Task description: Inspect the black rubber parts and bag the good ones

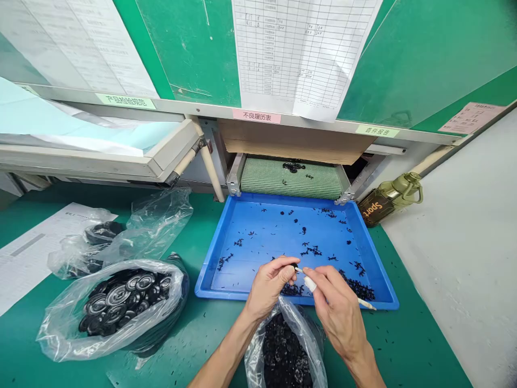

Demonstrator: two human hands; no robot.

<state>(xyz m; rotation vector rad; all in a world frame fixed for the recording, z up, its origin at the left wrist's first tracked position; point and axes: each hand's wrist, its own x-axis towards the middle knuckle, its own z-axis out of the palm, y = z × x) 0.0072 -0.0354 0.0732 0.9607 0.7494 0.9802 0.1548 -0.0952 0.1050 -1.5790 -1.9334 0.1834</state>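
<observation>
Between the thumb and fingers of my left hand [271, 280] is a small black round part [295, 266], mostly covered by the fingertips. My right hand [333, 302] grips a slim, pale pen-like tool [367, 304] whose tip meets the black part. Something white [310, 284] shows at the right fingers; whether it belongs to the tool I cannot tell. Both hands are above the near edge of a blue tray [258, 296] strewn with small black pieces [355, 286]. Just below them stands an open clear bag [254, 353] full of black parts [285, 345].
To the left, another open plastic bag [60, 334] holds black ring-shaped parts [117, 295]. Behind it lies a smaller clear bag [157, 221] over a paper sheet [44, 242]. A green conveyor belt [262, 175] ends at the tray's back. A bottle [382, 199] leans by the right wall.
</observation>
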